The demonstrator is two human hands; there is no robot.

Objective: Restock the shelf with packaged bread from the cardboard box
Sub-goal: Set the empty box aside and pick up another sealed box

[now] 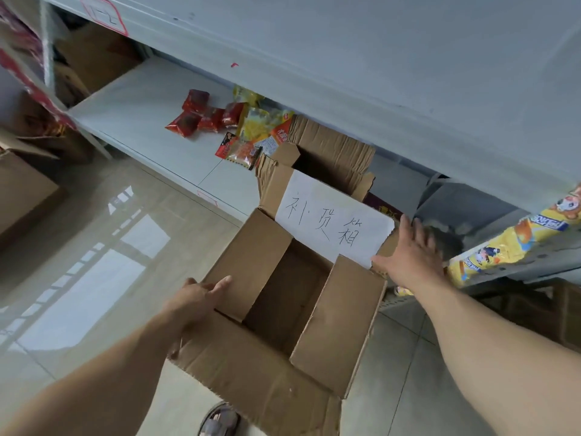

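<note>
- We hold the cardboard box [276,309] in front of the shelf [141,114]; its opening shows only bare cardboard, with no bread in view.
- Our left hand [195,297] grips the left flap, its fingers curled over the edge.
- Our right hand [412,250] lies flat with its fingers straight and spread, against the far right corner beside the paper label [333,221].
- To do this step well, we judge that the box should be kept level and both flaps held wide, so the inside can be checked.
- The box's long axis runs from us toward the shelf, tilted slightly right, opening upward.
- Red snack packets [201,116] and yellow snack bags [257,130] lie on the shelf, just beyond the box.
</note>
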